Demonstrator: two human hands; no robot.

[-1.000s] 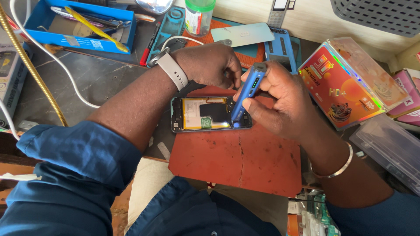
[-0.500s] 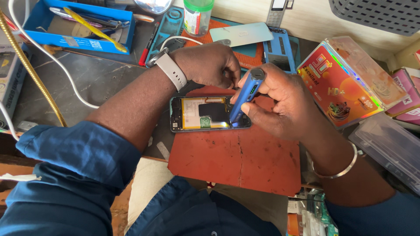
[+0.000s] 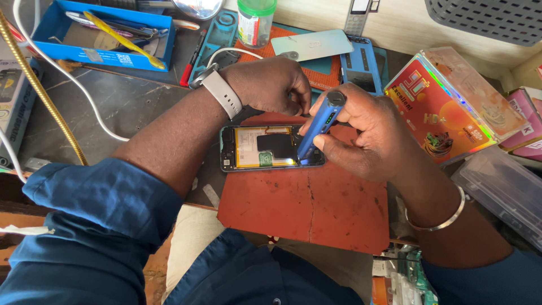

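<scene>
An opened phone [image 3: 265, 148] lies back-off on a red work mat [image 3: 307, 206], its battery and black inner parts showing. My right hand [image 3: 364, 135] grips a blue pen-shaped electric screwdriver [image 3: 319, 121], tilted, with its tip down on the phone's right end. My left hand [image 3: 271, 85], a white watch on its wrist, rests curled at the phone's top edge, fingertips close to the screwdriver tip. What the left fingers pinch is hidden.
A blue tray of tools [image 3: 101, 31] stands at the back left, beside a white cable [image 3: 73, 90] and a gold flexible arm [image 3: 39, 90]. A green-lidded jar [image 3: 255, 22], a grey phone back cover [image 3: 311, 44], colourful boxes [image 3: 446, 107] and a clear plastic case [image 3: 502, 197] crowd the back and right.
The screwdriver stays on the phone's right end; both hands hold nearly the same pose, with only a slight shift of the view.
</scene>
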